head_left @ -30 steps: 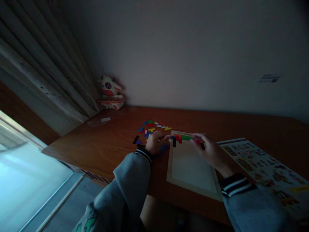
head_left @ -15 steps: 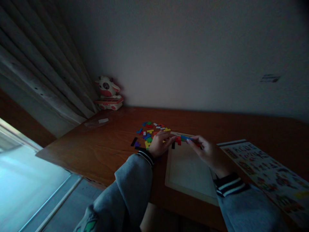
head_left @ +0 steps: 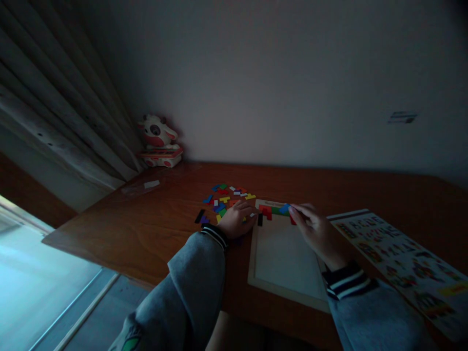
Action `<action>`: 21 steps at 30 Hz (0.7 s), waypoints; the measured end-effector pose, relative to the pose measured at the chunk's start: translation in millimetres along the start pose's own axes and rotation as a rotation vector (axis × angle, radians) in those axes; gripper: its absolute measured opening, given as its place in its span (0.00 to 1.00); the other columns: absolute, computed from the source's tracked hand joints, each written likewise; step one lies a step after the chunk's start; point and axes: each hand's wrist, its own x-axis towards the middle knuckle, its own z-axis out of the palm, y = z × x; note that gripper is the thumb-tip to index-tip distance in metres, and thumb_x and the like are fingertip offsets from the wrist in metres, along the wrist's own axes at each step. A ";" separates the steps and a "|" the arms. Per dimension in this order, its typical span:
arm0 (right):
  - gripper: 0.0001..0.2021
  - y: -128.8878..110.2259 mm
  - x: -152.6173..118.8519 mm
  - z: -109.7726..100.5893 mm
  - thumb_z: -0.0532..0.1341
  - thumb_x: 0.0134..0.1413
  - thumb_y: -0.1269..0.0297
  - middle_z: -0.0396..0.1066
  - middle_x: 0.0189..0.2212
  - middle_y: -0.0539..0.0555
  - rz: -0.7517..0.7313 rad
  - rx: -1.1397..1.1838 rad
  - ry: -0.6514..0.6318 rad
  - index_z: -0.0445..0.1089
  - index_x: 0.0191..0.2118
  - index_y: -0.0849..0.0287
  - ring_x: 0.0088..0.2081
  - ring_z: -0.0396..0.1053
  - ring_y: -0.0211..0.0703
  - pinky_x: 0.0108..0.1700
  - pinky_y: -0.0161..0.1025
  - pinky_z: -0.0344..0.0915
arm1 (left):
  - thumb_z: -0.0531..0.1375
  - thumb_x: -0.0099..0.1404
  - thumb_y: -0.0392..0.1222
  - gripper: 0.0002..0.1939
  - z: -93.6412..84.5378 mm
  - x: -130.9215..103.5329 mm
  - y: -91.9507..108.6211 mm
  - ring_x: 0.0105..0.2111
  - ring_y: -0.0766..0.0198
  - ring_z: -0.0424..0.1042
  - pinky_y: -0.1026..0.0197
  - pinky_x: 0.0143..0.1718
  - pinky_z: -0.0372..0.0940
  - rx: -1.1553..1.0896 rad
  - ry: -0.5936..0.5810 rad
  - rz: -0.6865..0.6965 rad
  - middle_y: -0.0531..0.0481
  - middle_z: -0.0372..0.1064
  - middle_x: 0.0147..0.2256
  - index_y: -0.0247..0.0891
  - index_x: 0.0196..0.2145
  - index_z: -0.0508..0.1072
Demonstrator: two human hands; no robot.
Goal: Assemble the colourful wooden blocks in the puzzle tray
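Observation:
In my right hand (head_left: 315,233) is a blue piece (head_left: 284,208), pinched over the top edge of a framed wooden board (head_left: 288,253). Red pieces (head_left: 266,211), a green piece (head_left: 275,210) and a black piece (head_left: 260,220) lie along the board's upper side. Another bit of red (head_left: 293,220) shows beside my right fingertips. My left hand (head_left: 237,219) rests, fingers apart, between the board's left edge and a heap of coloured pieces (head_left: 220,206), partly covering the heap. No held piece shows in it.
A printed sheet (head_left: 398,263) with coloured figures lies right of the board. At the back left of the wooden table (head_left: 157,234) stand a cow toy (head_left: 159,141) and a clear bag with a white label (head_left: 151,184). A wall rises behind.
My left hand has drawn back left from the board's top. The blue piece is now tilted in my right fingers, and more of the red and green pieces shows. The view has shifted slightly.

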 end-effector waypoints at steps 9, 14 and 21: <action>0.12 -18.9 -1.5 8.1 0.58 0.62 0.56 0.77 0.39 0.55 -0.181 0.021 -0.150 0.78 0.42 0.51 0.41 0.76 0.48 0.44 0.47 0.74 | 0.57 0.68 0.36 0.09 3.8 -2.0 -3.3 0.43 0.60 0.73 0.55 0.50 0.66 -0.026 -0.028 -0.005 0.46 0.75 0.43 0.38 0.43 0.75; 0.13 -23.6 -1.6 7.2 0.58 0.62 0.55 0.77 0.38 0.57 -0.095 0.016 -0.077 0.77 0.43 0.54 0.39 0.76 0.48 0.39 0.43 0.75 | 0.57 0.70 0.42 0.11 2.0 -1.1 -0.2 0.43 0.58 0.72 0.55 0.49 0.66 -0.018 -0.018 -0.027 0.46 0.75 0.43 0.38 0.46 0.74; 0.13 -21.8 -4.6 11.5 0.61 0.59 0.56 0.79 0.38 0.54 -0.008 0.083 -0.193 0.75 0.47 0.53 0.36 0.76 0.46 0.40 0.43 0.74 | 0.62 0.67 0.47 0.21 0.1 -0.4 7.0 0.41 0.59 0.72 0.58 0.46 0.67 -0.044 -0.045 0.049 0.47 0.76 0.44 0.41 0.56 0.68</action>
